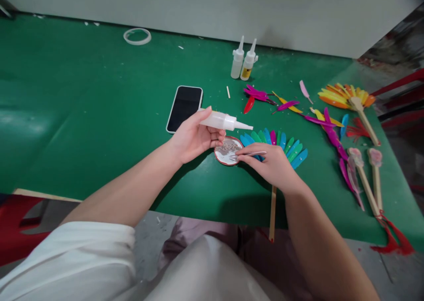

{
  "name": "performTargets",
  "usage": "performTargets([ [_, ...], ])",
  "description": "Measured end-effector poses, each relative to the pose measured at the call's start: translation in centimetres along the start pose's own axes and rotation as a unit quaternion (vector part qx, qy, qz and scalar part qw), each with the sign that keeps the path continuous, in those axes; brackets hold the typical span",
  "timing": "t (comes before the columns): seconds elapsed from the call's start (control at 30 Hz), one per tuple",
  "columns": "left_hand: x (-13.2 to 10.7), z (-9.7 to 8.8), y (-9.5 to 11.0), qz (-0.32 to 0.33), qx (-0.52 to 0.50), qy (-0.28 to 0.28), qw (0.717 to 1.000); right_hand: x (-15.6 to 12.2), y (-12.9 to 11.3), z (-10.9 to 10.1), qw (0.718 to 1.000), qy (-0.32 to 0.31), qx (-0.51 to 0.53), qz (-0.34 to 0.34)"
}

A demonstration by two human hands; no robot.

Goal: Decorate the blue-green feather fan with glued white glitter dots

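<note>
My left hand [195, 137] is closed round a white glue bottle [225, 122], its nozzle pointing right over the table. My right hand [270, 164] pinches metal tweezers [251, 153] whose tips reach into a small round dish [228, 151] holding tiny pale bits. Under my right hand lies a fan of blue, green and pink feathers [285, 144] on a wooden stick [272, 212] that hangs over the table's front edge.
A black phone [184, 108] lies face up on the green table [82, 115]. Two glue bottles [243, 60] stand at the back, a tape ring [137, 36] farther left. Loose coloured feathers [265, 97], an orange feather fan [347, 98] and stick handles [366, 182] lie at right.
</note>
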State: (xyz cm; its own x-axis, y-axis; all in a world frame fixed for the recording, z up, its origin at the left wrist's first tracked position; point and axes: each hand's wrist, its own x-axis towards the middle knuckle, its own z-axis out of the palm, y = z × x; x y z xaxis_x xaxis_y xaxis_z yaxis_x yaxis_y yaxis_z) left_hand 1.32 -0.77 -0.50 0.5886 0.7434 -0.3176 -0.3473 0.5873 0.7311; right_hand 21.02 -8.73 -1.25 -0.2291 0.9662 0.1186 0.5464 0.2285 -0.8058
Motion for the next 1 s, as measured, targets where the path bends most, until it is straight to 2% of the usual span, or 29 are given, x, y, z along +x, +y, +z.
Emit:
performTargets([
  [0.4, 0.02, -0.02, -0.05, 0.005, 0.005, 0.0, 1.0, -0.12, 0.36, -0.15, 1.0, 0.023, 0.005, 0.003],
  [1.0, -0.01, -0.09, -0.08, 0.007, 0.009, -0.017, 1.0, 0.05, 0.23, -0.03, 1.0, 0.009, -0.015, -0.005],
])
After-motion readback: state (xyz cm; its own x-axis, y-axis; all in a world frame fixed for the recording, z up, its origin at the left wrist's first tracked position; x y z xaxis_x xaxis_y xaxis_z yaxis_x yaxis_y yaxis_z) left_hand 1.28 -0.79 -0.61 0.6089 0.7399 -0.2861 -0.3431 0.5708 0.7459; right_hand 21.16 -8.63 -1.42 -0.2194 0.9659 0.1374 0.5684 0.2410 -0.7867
